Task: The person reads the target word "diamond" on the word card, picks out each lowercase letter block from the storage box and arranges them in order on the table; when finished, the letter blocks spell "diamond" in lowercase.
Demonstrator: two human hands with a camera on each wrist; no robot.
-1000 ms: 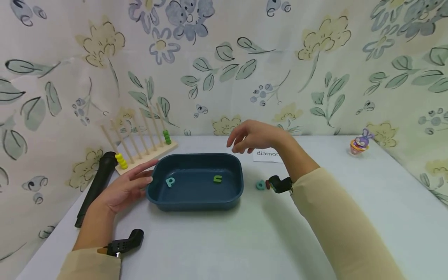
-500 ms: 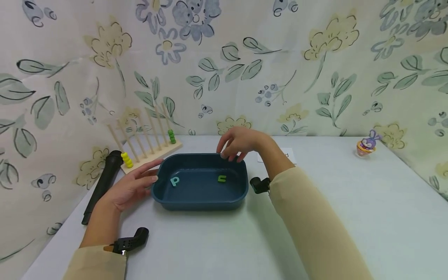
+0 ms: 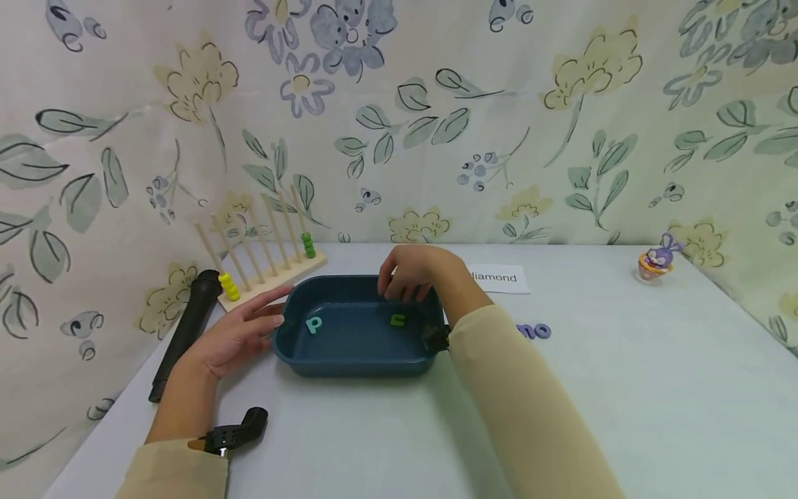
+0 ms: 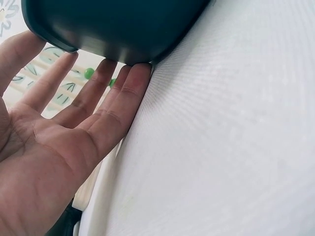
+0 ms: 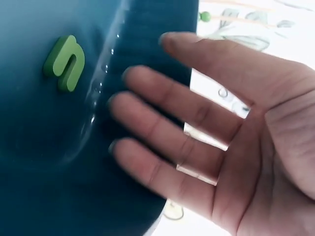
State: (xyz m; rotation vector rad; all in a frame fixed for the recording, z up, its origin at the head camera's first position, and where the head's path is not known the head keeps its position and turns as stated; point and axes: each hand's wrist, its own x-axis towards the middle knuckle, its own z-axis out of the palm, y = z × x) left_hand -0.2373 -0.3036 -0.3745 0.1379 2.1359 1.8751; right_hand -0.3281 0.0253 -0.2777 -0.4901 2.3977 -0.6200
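A dark blue tray [image 3: 349,363] holds a light blue letter P [image 3: 314,324] on its left and a green letter n [image 3: 397,319] toward its right. My left hand [image 3: 240,339] rests its fingertips on the tray's left side, fingers spread, as the left wrist view also shows [image 4: 74,123]. Over the tray's back right part reaches my right hand [image 3: 414,274], fingers bent down a little. In the right wrist view the right hand [image 5: 211,123] has relaxed, parted fingers beside the green n [image 5: 65,64], not touching it and holding nothing.
A paper card reading "diamond" [image 3: 500,278] lies behind my right forearm, with purple letters [image 3: 541,331] nearer. A wooden bead rack [image 3: 274,278] and a black cylindrical object [image 3: 187,333] stand left of the tray. A purple rabbit figure [image 3: 657,260] sits at the back right.
My right hand has moved left and down from beyond the tray's back right corner to over its inside. The left hand keeps its place at the tray's side.
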